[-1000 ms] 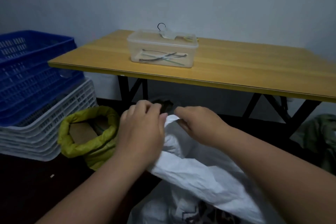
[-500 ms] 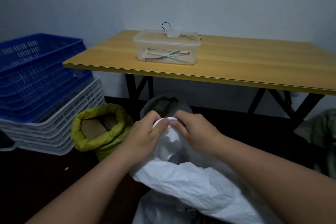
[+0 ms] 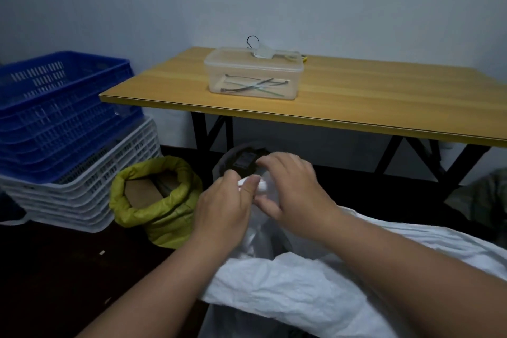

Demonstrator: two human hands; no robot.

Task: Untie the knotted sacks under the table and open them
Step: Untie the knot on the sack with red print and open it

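- Both bare forearms reach forward and converge low in front of the body, wrists nearly level with each other.
- Left hand (image 3: 225, 211) — back of the hand up, knuckles bent, thumb and forefinger pinched together on the bunched white neck of the sack (image 3: 288, 288).
- Right hand (image 3: 293, 189) sits just beyond and above the left, palm down, wrist cocked a little, fingers curled forward over the same bunched tip.
- Right thumb tucks under, pointing back toward the left thumb — the two hands touch, or very nearly, at the fingertips.
- Neither elbow shows.
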